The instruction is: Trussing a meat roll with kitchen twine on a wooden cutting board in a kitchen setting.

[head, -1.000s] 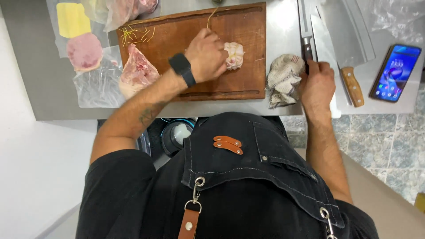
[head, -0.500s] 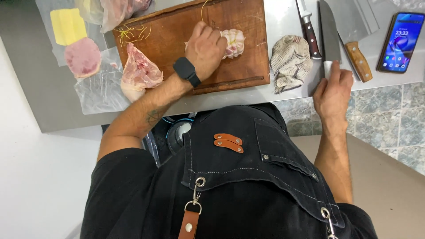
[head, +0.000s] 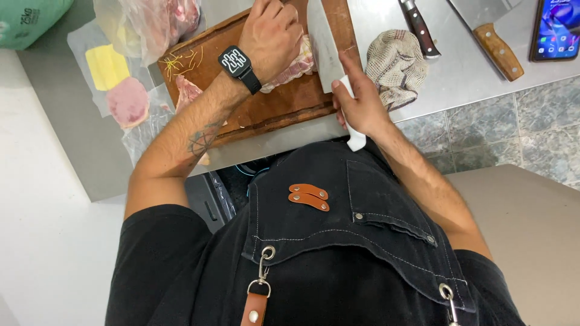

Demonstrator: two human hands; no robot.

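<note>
Two hands at work on the wooden cutting board (head: 266, 108). Left hand (head: 275, 36), smartwatch (head: 237, 65) on the wrist, presses flat on the tied meat roll (head: 293, 67), fingers spread over it. Right hand (head: 359, 105) is wrapped tight round the white-handled knife (head: 326, 45); blade runs fwd from the grip, just beside the roll's end. Crumpled cloth (head: 396, 66) lies right of that grip; paring knife (head: 417, 27), cleaver (head: 486, 30) and phone (head: 553, 27) further out.
</note>
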